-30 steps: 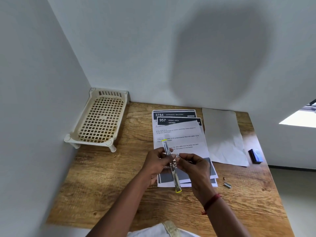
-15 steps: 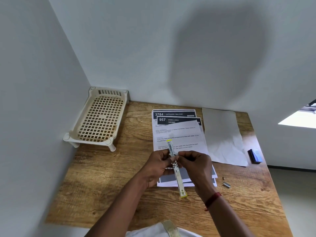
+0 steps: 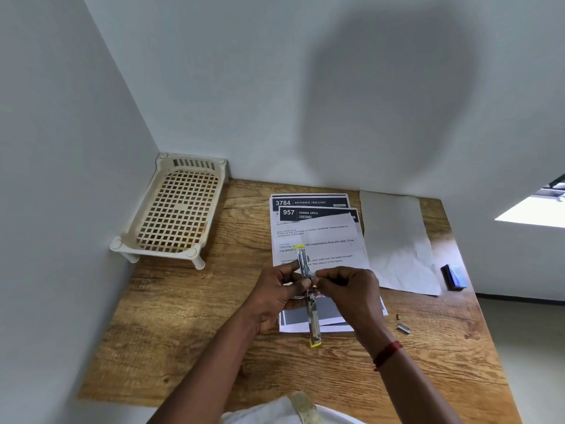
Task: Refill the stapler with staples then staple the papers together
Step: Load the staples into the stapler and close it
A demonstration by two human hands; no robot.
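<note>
Head view: left hand [image 3: 276, 293] wrapped around the middle of the stapler [image 3: 307, 289], swung wide open into one long thin bar with yellow tips, held up over the papers [image 3: 318, 240]. Right hand [image 3: 351, 289] pinching at the same middle spot; cannot tell if a staple strip sits in those fingers. Papers lying in a pile on the wooden table [image 3: 183, 316]. Loose staples [image 3: 403, 328] on the wood near the right wrist. Small blue box [image 3: 454, 276] farther right. White basket [image 3: 175, 209] in the corner.
</note>
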